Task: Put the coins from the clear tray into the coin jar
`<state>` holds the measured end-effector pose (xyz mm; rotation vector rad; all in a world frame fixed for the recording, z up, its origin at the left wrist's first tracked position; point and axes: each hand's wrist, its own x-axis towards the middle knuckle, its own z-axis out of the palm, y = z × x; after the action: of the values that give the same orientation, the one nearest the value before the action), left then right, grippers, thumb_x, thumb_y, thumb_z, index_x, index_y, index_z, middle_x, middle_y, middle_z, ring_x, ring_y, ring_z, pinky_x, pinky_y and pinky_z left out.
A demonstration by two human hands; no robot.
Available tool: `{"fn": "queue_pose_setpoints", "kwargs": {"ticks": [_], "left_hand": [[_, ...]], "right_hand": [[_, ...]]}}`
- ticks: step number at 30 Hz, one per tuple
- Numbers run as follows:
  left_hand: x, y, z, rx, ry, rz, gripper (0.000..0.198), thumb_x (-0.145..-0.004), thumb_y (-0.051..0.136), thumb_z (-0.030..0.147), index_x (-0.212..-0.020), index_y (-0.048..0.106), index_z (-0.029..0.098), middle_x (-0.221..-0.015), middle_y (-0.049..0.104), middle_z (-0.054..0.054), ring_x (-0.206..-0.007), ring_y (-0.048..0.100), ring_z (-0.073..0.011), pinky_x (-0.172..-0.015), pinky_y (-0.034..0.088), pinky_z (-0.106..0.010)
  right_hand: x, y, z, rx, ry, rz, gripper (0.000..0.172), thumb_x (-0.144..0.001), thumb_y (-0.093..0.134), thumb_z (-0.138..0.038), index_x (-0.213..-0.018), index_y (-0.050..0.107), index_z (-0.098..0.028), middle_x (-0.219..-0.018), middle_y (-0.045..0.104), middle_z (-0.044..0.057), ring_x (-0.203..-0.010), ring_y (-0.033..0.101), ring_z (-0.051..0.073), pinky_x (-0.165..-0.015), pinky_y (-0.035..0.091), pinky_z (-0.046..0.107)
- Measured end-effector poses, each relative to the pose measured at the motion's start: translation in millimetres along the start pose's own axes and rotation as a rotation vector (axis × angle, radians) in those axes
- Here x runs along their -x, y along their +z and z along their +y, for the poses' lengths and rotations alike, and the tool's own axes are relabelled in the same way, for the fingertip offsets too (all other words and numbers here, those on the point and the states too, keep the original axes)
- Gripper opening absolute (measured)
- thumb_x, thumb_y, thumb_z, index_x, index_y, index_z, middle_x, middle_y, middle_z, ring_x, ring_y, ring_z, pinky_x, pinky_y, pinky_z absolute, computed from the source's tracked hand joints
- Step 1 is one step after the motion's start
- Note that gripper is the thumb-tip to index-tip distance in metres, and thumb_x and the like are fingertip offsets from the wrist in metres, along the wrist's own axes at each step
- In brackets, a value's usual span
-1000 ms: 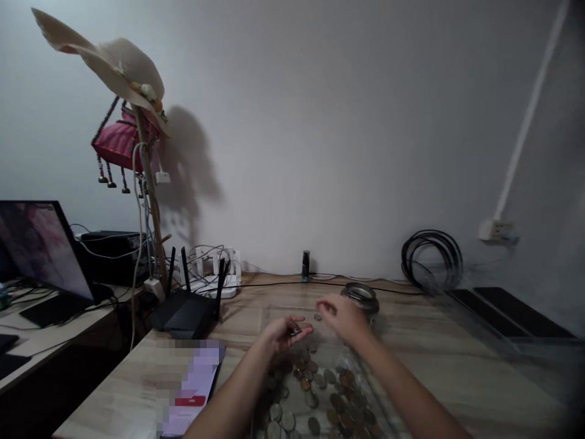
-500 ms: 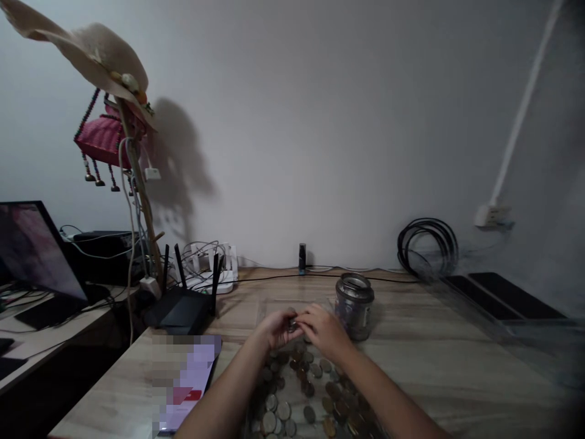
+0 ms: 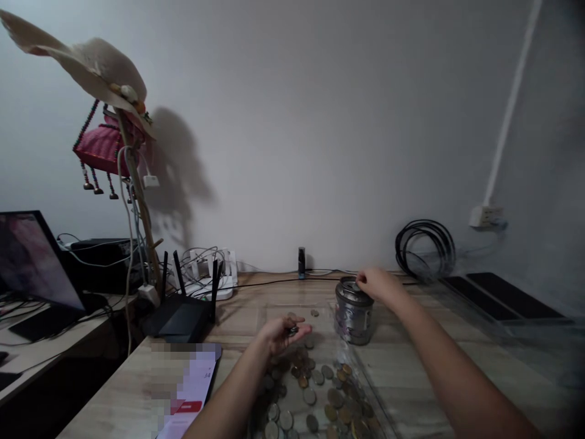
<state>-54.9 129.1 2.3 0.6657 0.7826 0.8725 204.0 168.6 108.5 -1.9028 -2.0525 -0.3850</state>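
My left hand (image 3: 283,335) is palm up above the coin tray, fingers partly curled around a few coins (image 3: 292,330). On the right, a silvery, tin-like jar (image 3: 353,320) stands upright on the table. My right hand (image 3: 377,285) is at its top, the fingertips pinched together against the lid; whatever they hold is hidden. Below my hands lies a clear plastic tray (image 3: 372,390) with many loose silver and gold coins (image 3: 309,397) spread in it. Two coins lie toward its far end, beyond my left hand.
A phone-like device with a lit screen (image 3: 189,390) lies to the left. Behind it are a black router (image 3: 183,317) and a white one (image 3: 223,286) with tangled cables. A small dark bottle (image 3: 301,263), a black cable coil (image 3: 425,247) and a dark panelled object (image 3: 507,297) line the back and right.
My right hand has left my left hand and moved right and up to the jar's top. My left hand has opened somewhat, with coins showing in its palm.
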Motion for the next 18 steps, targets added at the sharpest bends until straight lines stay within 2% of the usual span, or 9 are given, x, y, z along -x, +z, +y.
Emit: {"fn": "queue_pose_setpoints", "kwargs": {"ticks": [3,7,8,10,11,12,13,15,18], "left_hand": [[1.3,0.8,0.4,-0.072,0.018,0.023,0.026,-0.074,0.038,0.005,-0.098,0.049,0.007,-0.078,0.063,-0.009,-0.062,0.06,-0.0078,-0.049,0.042,-0.012],[-1.6,-2.1,0.7,-0.117,0.025,0.015,0.023,-0.078,0.035,0.014,-0.094,0.051,0.008,-0.059,0.055,-0.001,-0.04,0.044,-0.0027,-0.033,0.023,-0.011],[-2.8,-3.0,0.8,-0.118,0.018,0.01,0.025,-0.08,0.035,0.019,-0.093,0.052,0.008,-0.055,0.051,0.001,-0.038,0.04,-0.0026,-0.032,0.018,-0.012],[-4.5,-4.0,1.1,-0.125,-0.003,-0.024,0.034,-0.082,0.032,0.034,-0.094,0.052,0.009,-0.051,0.044,0.002,-0.036,0.035,-0.0029,-0.032,0.011,-0.013],[-4.8,-3.9,1.3,-0.138,-0.015,-0.047,0.041,-0.082,0.03,0.042,-0.095,0.052,0.01,-0.051,0.043,0.003,-0.035,0.033,-0.0033,-0.033,0.01,-0.014],[-4.8,-3.3,1.4,-0.154,-0.021,-0.065,0.047,-0.081,0.027,0.048,-0.096,0.052,0.011,-0.051,0.042,0.003,-0.035,0.032,-0.0036,-0.033,0.008,-0.014],[-4.3,-2.2,1.5,-0.169,-0.02,-0.076,0.052,-0.08,0.024,0.053,-0.097,0.051,0.012,-0.051,0.042,0.003,-0.035,0.031,-0.0039,-0.034,0.007,-0.015],[-2.3,1.4,1.4,-0.196,0.0,-0.093,0.057,-0.077,0.02,0.059,-0.096,0.049,0.014,-0.051,0.041,0.003,-0.034,0.03,-0.0046,-0.034,0.005,-0.015],[2.4,8.8,0.6,-0.241,0.049,-0.14,0.062,-0.075,0.015,0.064,-0.094,0.048,0.016,-0.05,0.04,0.003,-0.033,0.031,-0.0053,-0.034,0.004,-0.016]], "right_hand": [[0.5,5.1,-4.1,0.056,0.011,0.019,0.022,-0.07,0.044,-0.026,-0.072,0.066,-0.021,-0.077,0.065,0.007,-0.07,0.057,0.018,-0.051,0.029,0.025],[3.6,1.8,-10.6,0.048,0.031,0.003,0.021,-0.068,0.046,-0.023,-0.071,0.066,-0.019,-0.076,0.064,0.01,-0.071,0.057,0.02,-0.052,0.032,0.026],[6.5,0.1,-14.3,0.028,0.033,0.044,0.021,-0.069,0.046,-0.023,-0.073,0.067,-0.019,-0.078,0.064,0.01,-0.072,0.056,0.02,-0.054,0.033,0.026],[16.6,-1.7,-28.1,-0.058,0.023,0.218,0.024,-0.073,0.044,-0.025,-0.08,0.066,-0.018,-0.084,0.063,0.01,-0.076,0.055,0.019,-0.059,0.035,0.026],[23.6,-0.6,-38.5,-0.13,-0.013,0.294,0.026,-0.075,0.042,-0.025,-0.084,0.065,-0.019,-0.087,0.062,0.009,-0.079,0.055,0.018,-0.062,0.035,0.026],[31.3,2.4,-50.8,-0.215,-0.074,0.316,0.027,-0.076,0.04,-0.027,-0.086,0.064,-0.019,-0.088,0.062,0.008,-0.08,0.055,0.016,-0.064,0.036,0.025],[39.3,7.6,-64.2,-0.305,-0.149,0.282,0.026,-0.076,0.041,-0.028,-0.087,0.063,-0.02,-0.087,0.062,0.006,-0.079,0.055,0.015,-0.064,0.036,0.023],[53.3,24.0,-90.7,-0.44,-0.291,0.097,0.024,-0.075,0.044,-0.034,-0.083,0.063,-0.021,-0.083,0.063,0.003,-0.073,0.055,0.013,-0.06,0.036,0.022],[64.3,56.5,-118.6,-0.552,-0.299,-0.116,0.027,-0.072,0.047,-0.04,-0.072,0.063,-0.019,-0.07,0.064,0.003,-0.063,0.056,0.013,-0.054,0.034,0.022]]}}
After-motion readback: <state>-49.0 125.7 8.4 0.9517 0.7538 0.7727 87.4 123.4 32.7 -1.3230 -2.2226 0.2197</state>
